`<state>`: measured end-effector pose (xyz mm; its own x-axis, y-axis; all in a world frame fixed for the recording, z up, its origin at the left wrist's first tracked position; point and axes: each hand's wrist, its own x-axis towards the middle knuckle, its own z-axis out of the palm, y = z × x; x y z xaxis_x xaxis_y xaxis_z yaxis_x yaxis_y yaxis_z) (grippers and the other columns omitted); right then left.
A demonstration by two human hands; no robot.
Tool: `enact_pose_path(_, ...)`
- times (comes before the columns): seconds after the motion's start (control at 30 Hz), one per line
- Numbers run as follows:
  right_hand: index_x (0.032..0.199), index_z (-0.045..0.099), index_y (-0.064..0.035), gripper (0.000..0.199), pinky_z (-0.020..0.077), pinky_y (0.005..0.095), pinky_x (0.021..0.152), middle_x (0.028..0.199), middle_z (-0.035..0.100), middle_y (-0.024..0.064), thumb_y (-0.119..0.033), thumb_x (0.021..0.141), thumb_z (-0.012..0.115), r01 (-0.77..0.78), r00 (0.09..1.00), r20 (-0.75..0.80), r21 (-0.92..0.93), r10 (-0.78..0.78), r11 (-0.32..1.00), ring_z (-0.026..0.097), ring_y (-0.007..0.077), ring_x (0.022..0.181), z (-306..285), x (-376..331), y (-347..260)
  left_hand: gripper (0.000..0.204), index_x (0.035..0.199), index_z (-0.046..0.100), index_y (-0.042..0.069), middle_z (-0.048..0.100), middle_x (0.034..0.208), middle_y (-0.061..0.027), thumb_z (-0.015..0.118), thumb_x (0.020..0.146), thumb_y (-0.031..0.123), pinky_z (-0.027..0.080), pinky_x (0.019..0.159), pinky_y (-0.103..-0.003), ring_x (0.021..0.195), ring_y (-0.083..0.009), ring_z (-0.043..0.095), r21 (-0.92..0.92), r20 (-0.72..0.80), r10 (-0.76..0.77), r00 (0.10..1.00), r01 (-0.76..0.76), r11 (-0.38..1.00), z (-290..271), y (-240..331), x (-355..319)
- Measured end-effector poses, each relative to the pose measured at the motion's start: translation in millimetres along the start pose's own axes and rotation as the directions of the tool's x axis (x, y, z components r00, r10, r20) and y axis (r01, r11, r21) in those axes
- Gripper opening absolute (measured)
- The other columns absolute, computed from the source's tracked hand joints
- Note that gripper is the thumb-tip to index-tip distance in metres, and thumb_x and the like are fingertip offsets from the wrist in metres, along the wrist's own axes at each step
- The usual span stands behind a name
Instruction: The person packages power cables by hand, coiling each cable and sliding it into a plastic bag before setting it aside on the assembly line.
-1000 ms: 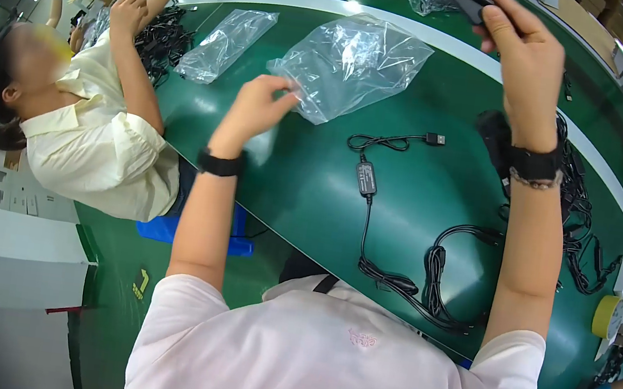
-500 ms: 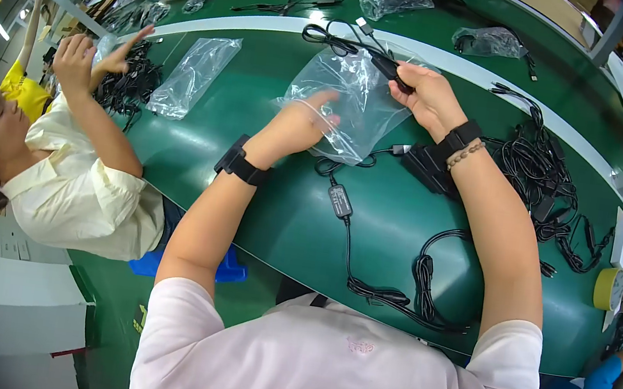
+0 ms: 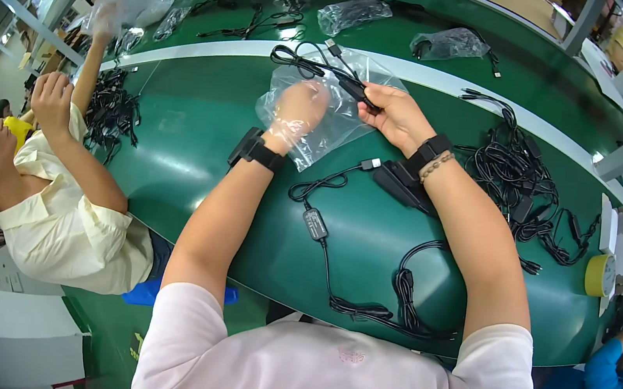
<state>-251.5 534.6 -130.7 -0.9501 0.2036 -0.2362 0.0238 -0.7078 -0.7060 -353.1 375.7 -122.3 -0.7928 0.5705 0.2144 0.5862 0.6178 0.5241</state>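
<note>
My right hand (image 3: 394, 116) pinches a coiled black USB cable (image 3: 307, 59) at its thicker black part, and the bare USB plug points away from me. A clear plastic bag (image 3: 328, 140) hangs below and behind this cable. Covered partly by the film, my left hand (image 3: 301, 108) is in the bag with its fingers curled; the fingertips are hard to see. Nearer to me on the green table lies another black cable (image 3: 315, 225) with a small labelled box and a USB plug. A flat black adapter-like block (image 3: 398, 185) lies beside my right wrist.
To the right is a tangled heap of black cables (image 3: 515, 174), with a yellow tape roll (image 3: 598, 275) beyond. Bagged cables (image 3: 355, 16) lie across the white strip (image 3: 213, 48). At left sits a co-worker (image 3: 80, 219), beside another cable pile (image 3: 112, 109).
My left hand has gone deeper into the bag, its fingers now curled. The right hand keeps the cable. The co-worker has lifted a clear bag off the table at left.
</note>
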Motion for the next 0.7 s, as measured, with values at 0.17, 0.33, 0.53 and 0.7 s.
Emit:
enact_pose_path(0.17, 0.107, 0.05, 0.0075, 0.026, 0.0513, 0.0306, 0.066, 0.09, 0.054, 0.0119, -0.003, 0.083, 0.055, 0.042, 0.998, 0.042, -0.025, -0.041, 0.999, 0.055, 0.019, 0.075, -5, 2, -6, 0.021, 0.093, 0.061, 0.003, 0.063, 0.081, -0.0142, 0.054, 0.079, 0.017, 0.047, 0.064, -0.036, 0.073, -0.0299, 0.06, -0.139, 0.113, -0.103, 0.988, 0.119, 0.983, -9, 3, 0)
enact_pose_path(0.33, 0.109, 0.048, 0.0069, 0.028, 0.0504, 0.0325, 0.069, 0.092, 0.053, 0.0121, -0.004, 0.084, 0.054, 0.047, 0.995, 0.087, -0.009, -0.046, 0.999, 0.055, 0.0202, 0.078, 4, 1, 5, 0.018, 0.091, 0.063, 0.004, 0.061, 0.074, -0.0081, 0.052, 0.077, 0.01, 0.046, 0.057, -0.031, 0.061, -0.0167, 0.058, 0.433, 0.108, 0.747, 0.655, -0.708, 0.558, -7, -25, 29)
enact_pose_path(0.53, 0.107, 0.049, 0.0069, 0.024, 0.0508, 0.0306, 0.068, 0.09, 0.052, 0.0108, -0.003, 0.085, 0.052, 0.072, 0.993, 0.082, 0.142, -0.085, 0.987, 0.054, 0.0193, 0.076, -22, 4, -7, 0.014, 0.089, 0.06, 0.002, 0.057, 0.073, -0.0021, 0.058, 0.079, 0.011, 0.043, 0.054, -0.023, 0.063, -0.009, 0.054, -0.615, 0.339, 0.154, 0.928, 0.095, 0.783, -44, -16, -37)
enact_pose_path(0.7, 0.104, 0.048, 0.0056, 0.019, 0.051, 0.0285, 0.068, 0.086, 0.053, 0.0105, -0.005, 0.088, 0.047, 0.113, 0.99, 0.073, 0.087, -0.119, 0.99, 0.054, 0.0167, 0.072, -4, 1, -9, 0.013, 0.077, 0.062, 0.004, 0.062, 0.087, -0.0099, 0.061, 0.079, 0.017, 0.044, 0.065, -0.029, 0.073, -0.0174, 0.056, -0.285, 0.54, 0.297, 0.787, -0.161, 0.945, -154, -27, -137)
